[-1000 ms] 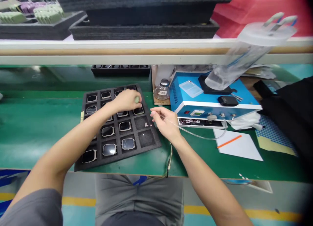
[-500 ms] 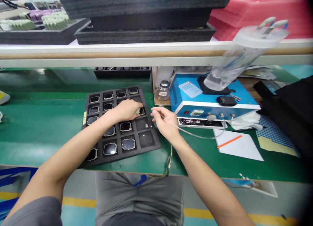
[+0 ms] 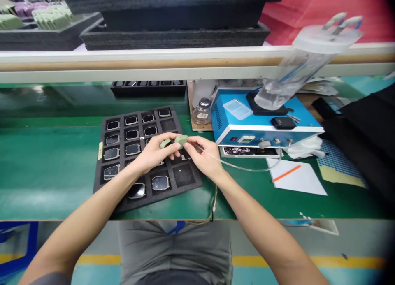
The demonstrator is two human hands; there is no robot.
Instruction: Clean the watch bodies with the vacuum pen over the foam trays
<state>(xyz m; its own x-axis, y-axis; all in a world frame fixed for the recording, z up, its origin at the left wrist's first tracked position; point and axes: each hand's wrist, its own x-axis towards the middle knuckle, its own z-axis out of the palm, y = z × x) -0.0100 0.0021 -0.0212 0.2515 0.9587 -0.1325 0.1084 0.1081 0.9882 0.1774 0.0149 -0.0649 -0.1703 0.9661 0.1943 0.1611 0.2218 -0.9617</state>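
Green bench top (image 3: 46,165) runs beneath us. Our left hand (image 3: 151,154), mostly closed, grips a green piece (image 3: 181,140) over the black tray (image 3: 156,198); our right hand (image 3: 207,156), fingers pinched around a clear tube (image 3: 247,169), meets it. Most compartments (image 3: 187,177) we see hold watch faces (image 3: 160,182). We judge this piece unfinished; how many others are done or left, we cannot tell.

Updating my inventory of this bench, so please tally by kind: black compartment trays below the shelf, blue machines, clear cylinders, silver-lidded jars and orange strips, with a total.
Black compartment trays: 2
Blue machine: 1
Clear cylinder: 1
Silver-lidded jar: 1
Orange strip: 1
Total: 6
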